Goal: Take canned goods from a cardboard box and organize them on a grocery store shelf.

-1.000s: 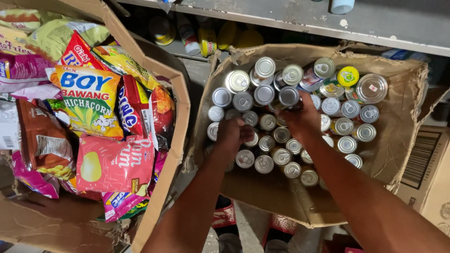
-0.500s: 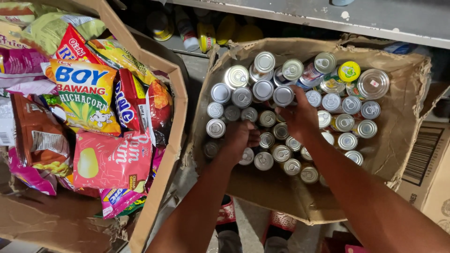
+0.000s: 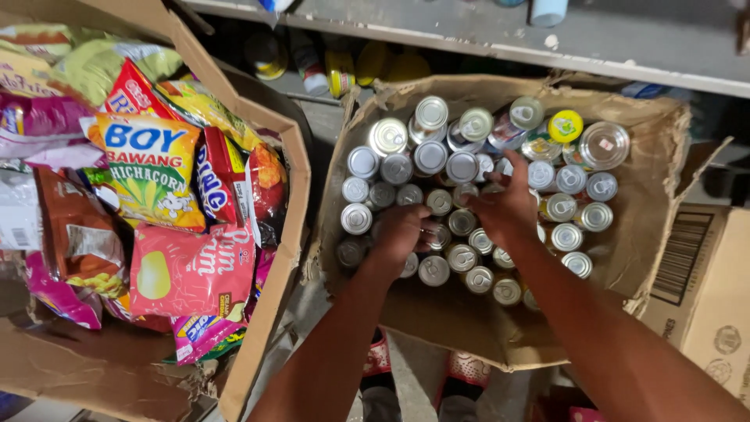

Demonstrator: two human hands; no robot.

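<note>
left hand curled on cans | right hand fingers bent (grip unclear) | torn box packed, front bare | snack box beside

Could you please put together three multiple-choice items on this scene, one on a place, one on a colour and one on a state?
1. Where is the left hand?
A. in the box of snack bags
B. on the cans in the torn cardboard box
C. on the shelf

2. What colour is the one bright lid among the cans?
A. yellow
B. blue
C. black

3. How do the cans stand?
A. stacked on their sides
B. crushed flat
C. upright, tops showing

Answers: B, as both it and the right hand rest among the cans in the torn cardboard box, not the box of snack bags; A, as it shows yellow against silver tops; C, as round tops face the camera.
</note>
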